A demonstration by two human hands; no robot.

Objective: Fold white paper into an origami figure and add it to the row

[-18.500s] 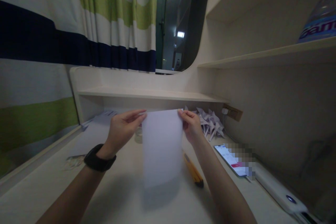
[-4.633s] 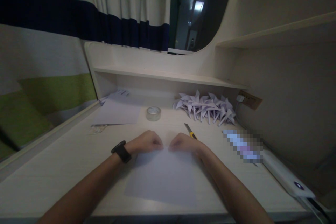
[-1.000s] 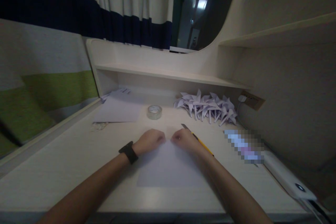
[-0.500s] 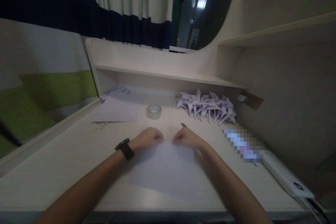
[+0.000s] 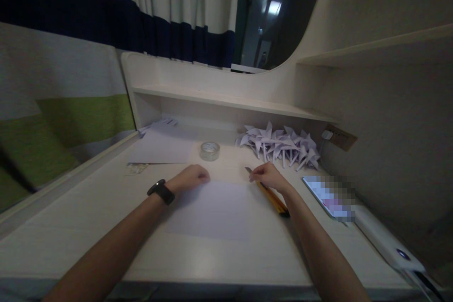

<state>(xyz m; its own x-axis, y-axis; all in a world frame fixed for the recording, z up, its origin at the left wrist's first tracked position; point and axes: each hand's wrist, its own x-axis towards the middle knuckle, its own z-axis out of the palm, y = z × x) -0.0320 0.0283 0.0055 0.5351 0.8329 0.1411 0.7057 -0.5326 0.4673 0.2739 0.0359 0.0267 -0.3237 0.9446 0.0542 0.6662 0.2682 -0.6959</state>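
A white sheet of paper lies flat on the desk between my arms. My left hand, below a black watch, is closed at the sheet's upper left corner, fingertips on the paper. To the right of the sheet is a yellow utility knife with a black end, its blade pointing away from me. My right hand is over the front of the knife, its fingers pinched around it near the blade. Part of the knife is hidden under that hand.
A roll of clear tape sits behind the sheet. More paper is stacked at the back left. Several folded paper pinwheels are piled at the back right. A phone and a white power strip-like device lie along the right wall.
My right hand has left the sheet's far edge and moved right onto the utility knife. My left hand has shifted slightly left, and the sheet lies flatter and further from me.
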